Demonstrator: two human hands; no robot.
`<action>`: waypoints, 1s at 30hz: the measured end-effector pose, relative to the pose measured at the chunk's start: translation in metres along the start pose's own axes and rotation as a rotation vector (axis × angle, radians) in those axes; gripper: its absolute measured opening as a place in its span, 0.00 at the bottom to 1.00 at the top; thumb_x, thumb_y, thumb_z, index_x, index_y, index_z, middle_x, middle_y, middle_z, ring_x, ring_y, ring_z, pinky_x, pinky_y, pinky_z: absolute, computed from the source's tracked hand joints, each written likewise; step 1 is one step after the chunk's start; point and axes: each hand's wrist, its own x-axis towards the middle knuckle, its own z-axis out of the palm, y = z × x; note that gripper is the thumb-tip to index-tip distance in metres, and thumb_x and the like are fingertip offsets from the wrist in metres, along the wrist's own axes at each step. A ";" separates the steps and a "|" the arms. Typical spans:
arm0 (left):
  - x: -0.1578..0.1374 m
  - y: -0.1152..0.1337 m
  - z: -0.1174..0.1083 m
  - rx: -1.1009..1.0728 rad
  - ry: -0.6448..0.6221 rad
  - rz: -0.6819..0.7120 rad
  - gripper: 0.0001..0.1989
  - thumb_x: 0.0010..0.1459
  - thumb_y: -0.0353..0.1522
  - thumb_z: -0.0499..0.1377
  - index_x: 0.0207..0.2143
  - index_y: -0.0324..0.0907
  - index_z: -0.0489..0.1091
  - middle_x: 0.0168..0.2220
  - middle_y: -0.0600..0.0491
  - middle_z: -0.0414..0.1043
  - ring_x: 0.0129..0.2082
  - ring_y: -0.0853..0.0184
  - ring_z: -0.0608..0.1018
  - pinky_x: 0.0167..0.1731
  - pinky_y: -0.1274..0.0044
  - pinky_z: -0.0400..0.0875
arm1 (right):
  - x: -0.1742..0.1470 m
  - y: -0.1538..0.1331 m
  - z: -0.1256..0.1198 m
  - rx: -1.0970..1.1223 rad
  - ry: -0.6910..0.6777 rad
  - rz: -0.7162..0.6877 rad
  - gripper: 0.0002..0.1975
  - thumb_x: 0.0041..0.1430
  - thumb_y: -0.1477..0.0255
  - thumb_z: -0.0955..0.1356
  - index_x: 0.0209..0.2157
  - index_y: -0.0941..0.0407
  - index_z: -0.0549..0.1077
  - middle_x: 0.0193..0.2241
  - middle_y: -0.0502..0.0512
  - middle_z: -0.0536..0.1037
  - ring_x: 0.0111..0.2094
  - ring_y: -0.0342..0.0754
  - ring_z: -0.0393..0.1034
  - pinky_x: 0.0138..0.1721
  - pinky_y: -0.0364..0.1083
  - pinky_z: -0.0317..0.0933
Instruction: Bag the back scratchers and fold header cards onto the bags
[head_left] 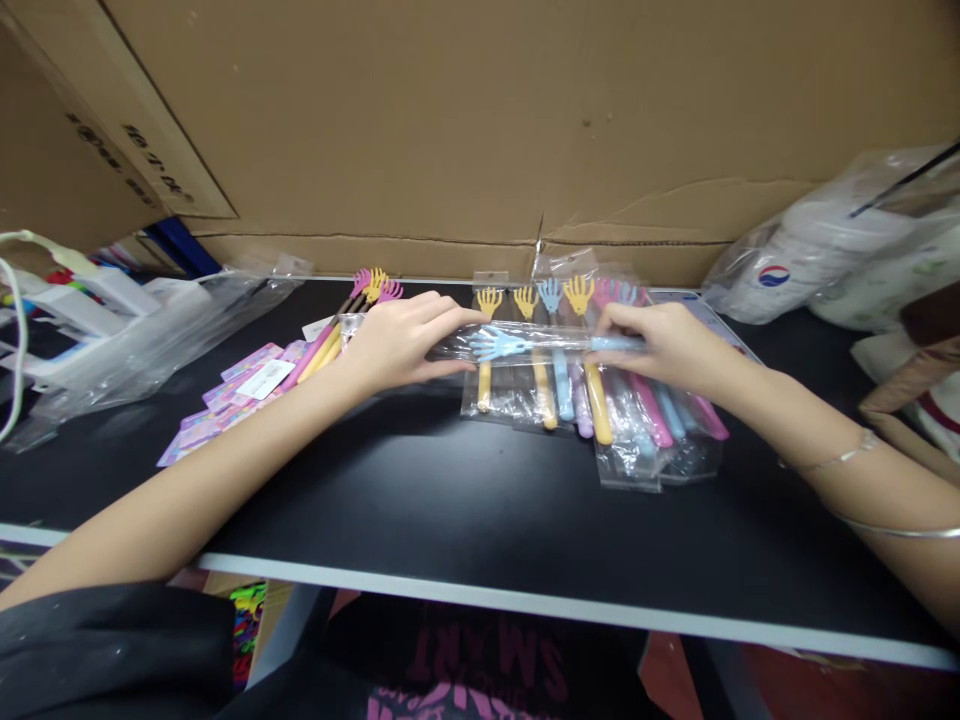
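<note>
A light blue back scratcher (499, 344) in a clear plastic sleeve lies sideways between my two hands, above the black table. My left hand (409, 340) is closed on the end of the sleeve by the hand-shaped head. At the other end, my right hand (651, 340) pinches the blue handle through the plastic. Behind and below them, several bagged back scratchers (598, 405) in yellow, blue, purple and pink lie side by side, some overlapping. Left of my left hand are several back scratchers (324, 350) with pink and yellow handles, partly hidden by that hand.
Several printed cards (214, 405) lie spread at the left. Beyond them stand a white plastic rack (97, 310) and crumpled clear bags (225, 310). A bagged white cup (810, 255) sits at the far right. A cardboard wall (480, 130) closes off the table's (465, 510) back edge.
</note>
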 end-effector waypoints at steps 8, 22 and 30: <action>0.000 0.001 0.002 -0.018 0.034 0.038 0.23 0.65 0.47 0.55 0.51 0.39 0.70 0.38 0.49 0.77 0.37 0.64 0.77 0.33 0.77 0.67 | 0.000 -0.002 -0.001 0.014 -0.048 0.024 0.13 0.59 0.58 0.66 0.31 0.54 0.68 0.25 0.51 0.74 0.25 0.46 0.67 0.29 0.46 0.56; 0.002 0.002 0.000 0.071 0.085 -0.054 0.17 0.59 0.42 0.57 0.45 0.42 0.73 0.35 0.52 0.78 0.34 0.64 0.77 0.31 0.75 0.66 | -0.001 0.004 -0.010 -0.093 -0.142 0.058 0.16 0.60 0.54 0.64 0.35 0.52 0.72 0.29 0.54 0.78 0.28 0.52 0.71 0.30 0.50 0.60; -0.001 -0.005 0.003 0.046 0.018 -0.091 0.18 0.61 0.43 0.56 0.48 0.43 0.73 0.37 0.50 0.78 0.36 0.63 0.78 0.32 0.75 0.67 | -0.003 0.019 -0.016 -0.104 -0.100 0.093 0.22 0.59 0.47 0.63 0.28 0.52 0.69 0.21 0.51 0.72 0.22 0.49 0.64 0.25 0.49 0.56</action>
